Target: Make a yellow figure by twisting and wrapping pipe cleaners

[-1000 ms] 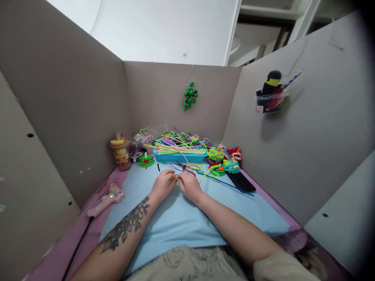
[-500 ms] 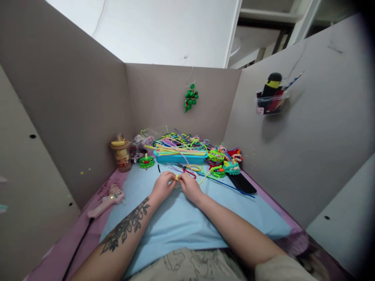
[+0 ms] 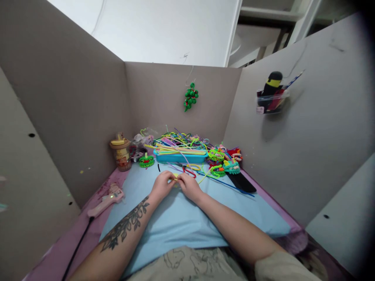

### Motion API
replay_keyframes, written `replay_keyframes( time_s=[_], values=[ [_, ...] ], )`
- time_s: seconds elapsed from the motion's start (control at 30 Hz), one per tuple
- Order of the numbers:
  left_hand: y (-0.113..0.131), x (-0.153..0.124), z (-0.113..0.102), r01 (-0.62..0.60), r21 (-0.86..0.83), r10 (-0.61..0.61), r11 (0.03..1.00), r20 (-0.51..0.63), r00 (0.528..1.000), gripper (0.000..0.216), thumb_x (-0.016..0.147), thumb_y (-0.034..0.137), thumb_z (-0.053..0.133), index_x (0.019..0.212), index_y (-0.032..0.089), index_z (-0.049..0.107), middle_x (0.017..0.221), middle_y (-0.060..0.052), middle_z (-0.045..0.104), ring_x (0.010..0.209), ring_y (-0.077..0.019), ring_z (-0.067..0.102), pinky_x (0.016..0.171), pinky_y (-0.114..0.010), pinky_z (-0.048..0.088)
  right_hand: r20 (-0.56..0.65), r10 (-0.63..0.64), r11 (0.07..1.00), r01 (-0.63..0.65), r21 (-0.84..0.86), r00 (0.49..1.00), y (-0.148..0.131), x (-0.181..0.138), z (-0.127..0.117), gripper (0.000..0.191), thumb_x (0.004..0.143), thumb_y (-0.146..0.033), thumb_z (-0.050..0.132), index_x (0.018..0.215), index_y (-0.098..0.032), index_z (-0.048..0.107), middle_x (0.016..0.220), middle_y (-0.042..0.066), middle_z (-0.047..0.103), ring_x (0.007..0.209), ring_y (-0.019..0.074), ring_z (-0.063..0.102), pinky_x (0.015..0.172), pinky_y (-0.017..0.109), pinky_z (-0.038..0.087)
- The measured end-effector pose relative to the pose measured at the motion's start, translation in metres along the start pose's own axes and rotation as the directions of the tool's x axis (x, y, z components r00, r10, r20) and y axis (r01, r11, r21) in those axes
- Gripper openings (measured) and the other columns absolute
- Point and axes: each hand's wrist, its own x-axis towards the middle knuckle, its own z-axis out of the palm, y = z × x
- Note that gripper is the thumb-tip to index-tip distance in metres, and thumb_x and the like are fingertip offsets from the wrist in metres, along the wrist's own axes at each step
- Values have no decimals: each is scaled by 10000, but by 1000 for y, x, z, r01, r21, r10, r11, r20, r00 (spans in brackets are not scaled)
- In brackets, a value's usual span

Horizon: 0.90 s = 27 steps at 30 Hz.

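Here we pinch a small yellow piece (image 3: 175, 176) midway between left hand (image 3: 163, 185) and right hand (image 3: 189, 186), its long axis unclear, short of the worktop's (image 3: 187, 222) far edge

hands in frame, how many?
2: left hand and right hand, meeting at a yellow piece over the blue cloth. No others show.

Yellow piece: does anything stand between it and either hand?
Nothing visible does: the left hand and right hand both pinch the yellow piece. The tray lies beyond them, not between.
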Motion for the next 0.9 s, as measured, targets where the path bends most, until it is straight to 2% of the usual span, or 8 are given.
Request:
replay_keyframes(
  time_s=[0.2, 0.33, 0.4, 0.47, 0.57, 0.67, 0.9],
  values=[
    [10, -3, -4, -22, 151, 25, 988, -16, 1000, 57, 752, 165, 586, 695, 172, 581, 766, -30, 596, 767, -161, 551, 704, -269, 424, -24, -8, 999, 7, -49, 1000, -3, -1, -1, 126, 832, -129, 453, 777, -185, 551, 756, 25, 577, 720, 155, 538, 654, 245, 390],
    [19, -4, -2, -124, 376, 119, 918, 36, 992, 146, 790, 153, 529, 663, 170, 601, 727, -53, 581, 742, -181, 538, 675, -288, 407, -50, 21, 996, -25, -82, 999, -5, 0, 2, 140, 816, -112, 442, 737, -185, 531, 720, 17, 566, 683, 149, 519, 627, 239, 367],
    [20, -4, -1, -164, 417, 147, 894, 74, 986, 180, 798, 143, 510, 652, 169, 611, 704, -58, 577, 729, -184, 536, 662, -292, 403, -66, 39, 995, -44, -85, 997, -4, 1, 4, 146, 805, -103, 437, 725, -186, 525, 707, 14, 563, 671, 147, 510, 621, 238, 361],
    [18, -3, 0, -140, 375, 125, 916, 64, 990, 165, 794, 144, 519, 670, 172, 625, 719, -57, 588, 733, -180, 542, 670, -289, 411, -78, 51, 996, -57, -71, 996, -2, 1, 5, 147, 804, -105, 433, 724, -187, 526, 701, 13, 561, 666, 148, 508, 618, 237, 362],
    [9, 0, -3, -63, 192, 60, 979, 24, 998, 74, 766, 175, 581, 784, 183, 652, 828, -52, 629, 806, -174, 565, 735, -287, 436, -84, 43, 998, -46, -40, 996, 2, 1, 3, 144, 819, -123, 429, 749, -186, 539, 725, 19, 565, 691, 153, 516, 633, 240, 375],
    [1, 1, -8, -50, 52, 48, 997, 30, 998, 115, 778, 205, 586, 863, 191, 663, 908, -52, 648, 880, -177, 571, 807, -305, 435, -77, -1, 999, -3, -53, 997, 5, 1, 0, 143, 823, -120, 437, 780, -184, 557, 763, 31, 575, 738, 162, 524, 672, 251, 388],
    [0, 1, -11, -59, 49, 55, 997, 80, 995, 86, 746, 244, 641, 802, 202, 691, 909, -52, 644, 874, -192, 558, 807, -335, 423, -32, -110, 980, 104, -168, 993, 2, -1, -3, 155, 805, -78, 474, 796, -190, 580, 775, 34, 591, 774, 171, 522, 716, 270, 378]
  ],
)
